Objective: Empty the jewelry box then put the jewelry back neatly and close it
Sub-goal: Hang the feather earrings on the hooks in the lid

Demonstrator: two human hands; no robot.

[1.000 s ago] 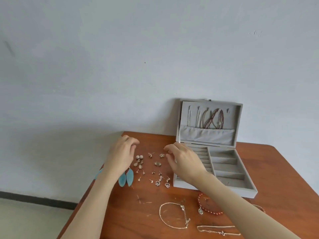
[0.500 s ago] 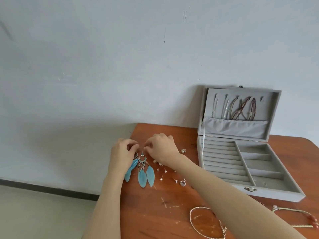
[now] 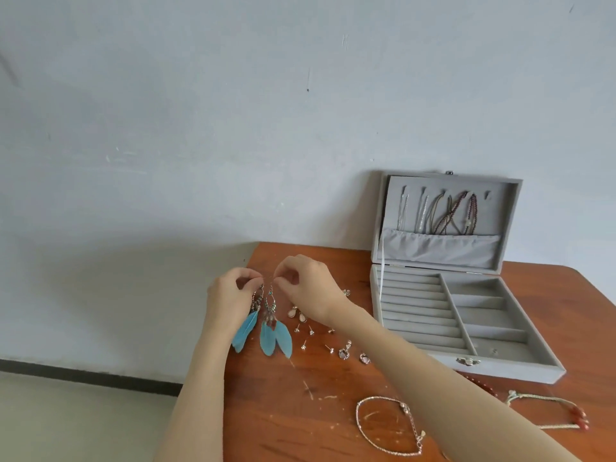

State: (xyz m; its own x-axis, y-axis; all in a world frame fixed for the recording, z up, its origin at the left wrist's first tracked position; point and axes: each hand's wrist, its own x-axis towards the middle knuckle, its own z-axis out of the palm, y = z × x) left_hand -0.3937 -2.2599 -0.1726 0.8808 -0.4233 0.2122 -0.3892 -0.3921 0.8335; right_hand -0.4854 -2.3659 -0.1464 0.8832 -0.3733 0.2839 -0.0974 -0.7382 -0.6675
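Change: both hands now lift the feather earrings (image 3: 266, 320) higher above the tabletop (image 3: 286, 411).
Fingers: left hand (image 3: 230, 295) and right hand (image 3: 308, 288) each pinch a hook, probably.
Advice: keep the pair apart, lay flat in the jewelry box (image 3: 493, 331).

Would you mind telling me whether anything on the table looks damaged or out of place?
Nothing looks broken. The jewelry box stands open, its tray nearly empty, and small earrings lie scattered loose on the scratched table. Both hands pinch the blue feather earrings by their hooks.
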